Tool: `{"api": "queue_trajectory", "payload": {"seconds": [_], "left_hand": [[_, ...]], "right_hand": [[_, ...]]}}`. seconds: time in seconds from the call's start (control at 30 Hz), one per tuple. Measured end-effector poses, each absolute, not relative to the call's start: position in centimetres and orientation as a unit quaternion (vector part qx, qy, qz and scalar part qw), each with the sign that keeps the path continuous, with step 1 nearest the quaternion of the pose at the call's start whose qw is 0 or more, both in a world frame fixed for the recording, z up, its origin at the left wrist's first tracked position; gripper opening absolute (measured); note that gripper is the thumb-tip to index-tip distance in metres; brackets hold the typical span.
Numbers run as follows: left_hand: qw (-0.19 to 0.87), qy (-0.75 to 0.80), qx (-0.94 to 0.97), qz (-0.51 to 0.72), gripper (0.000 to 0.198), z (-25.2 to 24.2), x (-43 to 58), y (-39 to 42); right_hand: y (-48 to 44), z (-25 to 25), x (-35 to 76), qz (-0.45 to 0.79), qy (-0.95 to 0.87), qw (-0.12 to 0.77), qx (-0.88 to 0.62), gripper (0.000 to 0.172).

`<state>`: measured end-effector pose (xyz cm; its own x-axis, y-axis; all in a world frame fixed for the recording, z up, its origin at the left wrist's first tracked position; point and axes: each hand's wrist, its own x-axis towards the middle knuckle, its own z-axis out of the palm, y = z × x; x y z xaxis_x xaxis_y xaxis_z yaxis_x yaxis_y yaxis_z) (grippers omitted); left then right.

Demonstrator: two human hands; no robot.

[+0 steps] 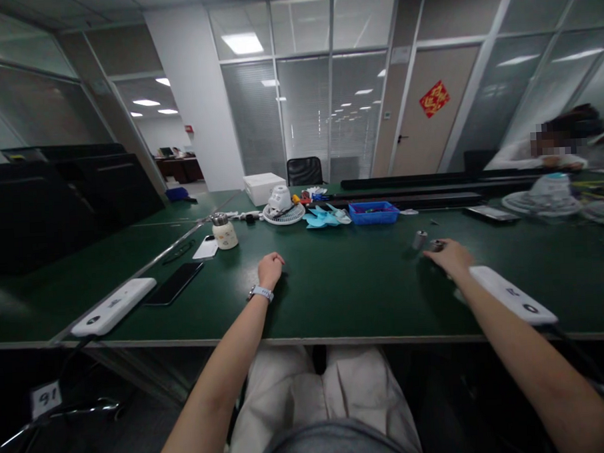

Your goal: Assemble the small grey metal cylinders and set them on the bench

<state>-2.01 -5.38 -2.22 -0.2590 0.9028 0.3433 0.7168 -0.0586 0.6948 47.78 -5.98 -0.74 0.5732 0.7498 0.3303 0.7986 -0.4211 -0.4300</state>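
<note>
My right hand (454, 257) reaches over the right part of the green table (334, 278). Its fingers are closed round a small silver metal cylinder (437, 245), which looks like a small motor and is partly covered by the fingertips. A similar silver cylinder (419, 239) stands upright on the tabletop just left of that hand. My left hand (270, 269), with a light watch (261, 293) at the wrist, rests on the table left of the middle. Its fingers are curled in, and no object shows in them.
White power banks or similar devices (116, 306) (512, 294) lie at both sides. A phone (177, 283) and a cream jar (225, 232) are at left. Farther back are a white fan part (282, 210), blue fan blades (324, 216) and a blue tray (374, 212). A person (544, 152) sits far right.
</note>
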Motion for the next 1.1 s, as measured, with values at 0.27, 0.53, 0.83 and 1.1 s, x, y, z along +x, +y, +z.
{"api": "queue_trajectory", "payload": {"seconds": [0.27,0.53,0.83,1.1], "left_hand": [[0.118,0.682,0.6,0.402,0.025,-2.0,-2.0,-5.5],[0.12,0.675,0.609,0.399,0.026,-2.0,-1.9,-5.6],[0.07,0.583,0.666,0.46,0.024,-0.8,1.6,-5.2],[0.073,0.56,0.697,0.443,0.026,-0.4,4.9,-3.6]], "right_hand": [[-4.8,1.2,35.4,0.019,-0.664,0.336,-0.667,0.055],[-3.0,-0.1,20.8,0.127,-0.769,0.349,-0.521,0.05],[-3.3,-3.1,19.9,0.152,-0.759,0.406,-0.486,0.073],[-3.2,-4.0,20.1,0.164,-0.761,0.412,-0.474,0.07]]}}
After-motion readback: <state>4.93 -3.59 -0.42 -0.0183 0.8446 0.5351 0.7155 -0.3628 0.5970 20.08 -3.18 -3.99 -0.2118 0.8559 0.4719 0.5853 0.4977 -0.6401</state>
